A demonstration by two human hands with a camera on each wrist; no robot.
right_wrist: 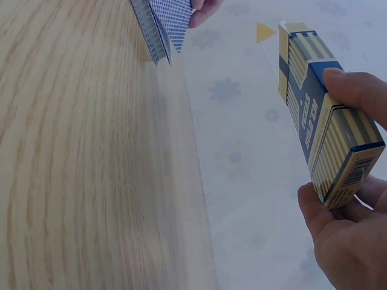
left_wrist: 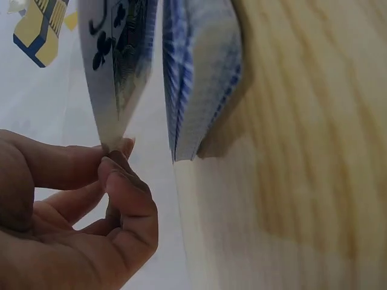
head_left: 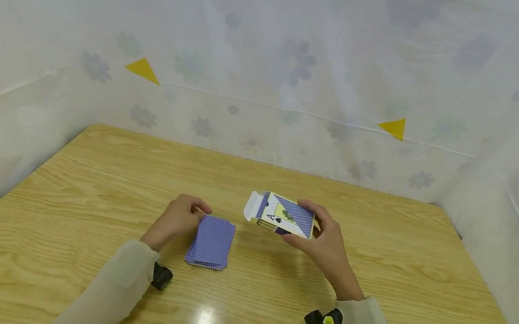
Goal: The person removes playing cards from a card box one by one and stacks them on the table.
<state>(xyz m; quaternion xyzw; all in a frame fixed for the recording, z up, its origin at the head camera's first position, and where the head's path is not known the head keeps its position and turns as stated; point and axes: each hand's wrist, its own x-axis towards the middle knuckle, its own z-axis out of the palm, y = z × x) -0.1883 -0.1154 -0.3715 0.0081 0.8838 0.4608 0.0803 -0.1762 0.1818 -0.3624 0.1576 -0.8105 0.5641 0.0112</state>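
Observation:
A blue-backed deck of playing cards lies on the table, with my left hand at its far left corner. In the left wrist view, thumb and finger pinch the edge of a playing card, whose face shows clubs. That card stands tilted up, apart from the rest of the deck at the pinched end. My right hand grips a card box above the table, thumb on one side and fingers on the other. The box's white end flap hangs out toward the left, and an ace of spades is printed on its face.
The wood-grain table reaches back to a pale flowered curtain, which also hangs along both sides. Two yellow triangles mark the back curtain. Small black cameras are worn at both wrists.

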